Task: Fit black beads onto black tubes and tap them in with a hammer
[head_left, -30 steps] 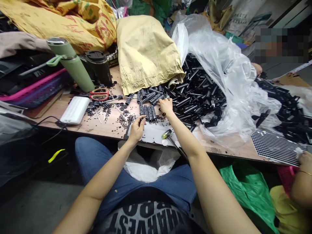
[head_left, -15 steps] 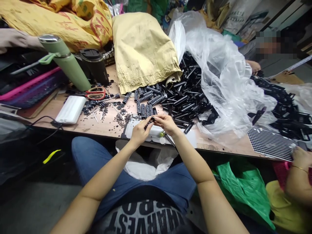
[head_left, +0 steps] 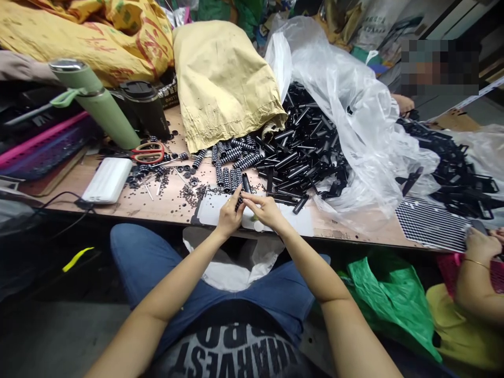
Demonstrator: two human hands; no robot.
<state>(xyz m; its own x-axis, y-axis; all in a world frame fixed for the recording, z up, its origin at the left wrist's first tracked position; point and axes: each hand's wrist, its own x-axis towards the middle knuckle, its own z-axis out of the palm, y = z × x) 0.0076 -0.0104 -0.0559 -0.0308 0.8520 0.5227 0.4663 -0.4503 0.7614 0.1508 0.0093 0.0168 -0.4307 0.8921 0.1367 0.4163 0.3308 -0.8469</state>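
My left hand (head_left: pixel 229 216) is closed around a small dark cylinder (head_left: pixel 238 203), mostly hidden by the fingers. My right hand (head_left: pixel 265 210) meets it with thumb and index finger pinched at the cylinder's upper end; whether a small piece is between those fingertips is too small to tell. Both hands are above a whitish mat (head_left: pixel 299 219) at the table's front edge. Just beyond them lie black-and-white ribbed cylinders (head_left: pixel 226 178) and a black tube (head_left: pixel 246 184). Tiny dark rings (head_left: pixel 191 197) are scattered to the left.
A heap of black tubes (head_left: pixel 293 163) lies beside a clear plastic bag (head_left: pixel 354 126). Behind stands a yellowish sack (head_left: pixel 224 79). Scissors (head_left: pixel 147 153), a white box (head_left: pixel 108 180), a green bottle (head_left: pixel 106 113) and a dark cup (head_left: pixel 145 107) are left. A co-worker's hand (head_left: pixel 482 247) is at right.
My right fingers have straightened and point more to the left, at the cylinder's end. The silver rod seen under my right wrist is now out of sight. The view has shifted slightly.
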